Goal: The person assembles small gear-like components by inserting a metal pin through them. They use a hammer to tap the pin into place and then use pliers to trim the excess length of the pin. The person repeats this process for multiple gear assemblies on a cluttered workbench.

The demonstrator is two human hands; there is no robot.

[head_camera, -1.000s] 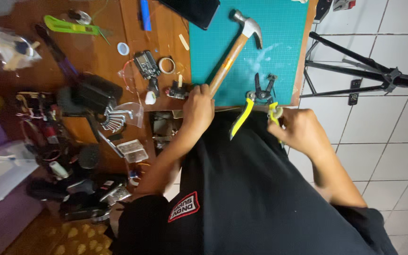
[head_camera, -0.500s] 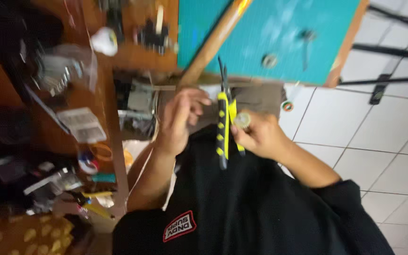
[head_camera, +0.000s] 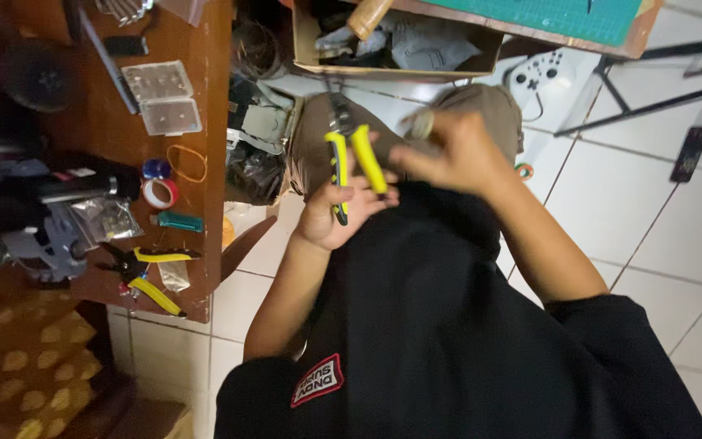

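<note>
My left hand (head_camera: 336, 213) grips a pair of pliers (head_camera: 349, 161) by its yellow handles, the dark jaws pointing away from me over my lap. My right hand (head_camera: 448, 150) is just to the right of the pliers, fingers pinched on a small roll-like object (head_camera: 421, 123) that is blurred. Both hands hover above my black shirt and brown trousers, below the table edge.
A wooden table (head_camera: 205, 97) at left carries a second yellow-handled pliers (head_camera: 144, 272), a tape roll (head_camera: 160, 193), a rubber band (head_camera: 186, 162) and clear plastic cases (head_camera: 160, 96). A cardboard box (head_camera: 392, 45) and a white game controller (head_camera: 536, 75) sit on the tiled floor; tripod legs (head_camera: 652, 102) stand at right.
My view has tilted down from the table top to my lap. The pliers came off the green mat and now sit in my left hand, with my right hand beside them.
</note>
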